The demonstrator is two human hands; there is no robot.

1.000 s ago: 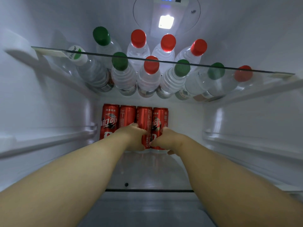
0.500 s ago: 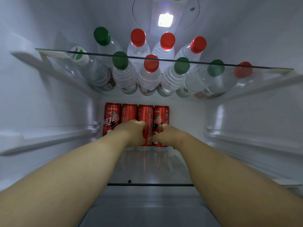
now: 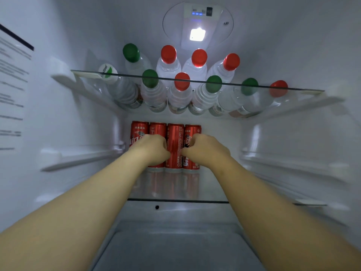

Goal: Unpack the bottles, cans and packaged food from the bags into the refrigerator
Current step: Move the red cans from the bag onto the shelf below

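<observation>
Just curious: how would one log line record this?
left hand grips second can | right hand grips fourth can | red cans upright, lower shelf

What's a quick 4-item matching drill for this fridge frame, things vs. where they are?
Things:
1. red cans
2. water bottles
3. left hand
4. right hand

Places or states:
A. on the upper glass shelf
B. gripping the rightmost can
C. gripping the second can from left
D. upright row at the back of the lower shelf

Pairs: 1-D, 2-A, 3-C, 4-B
</observation>
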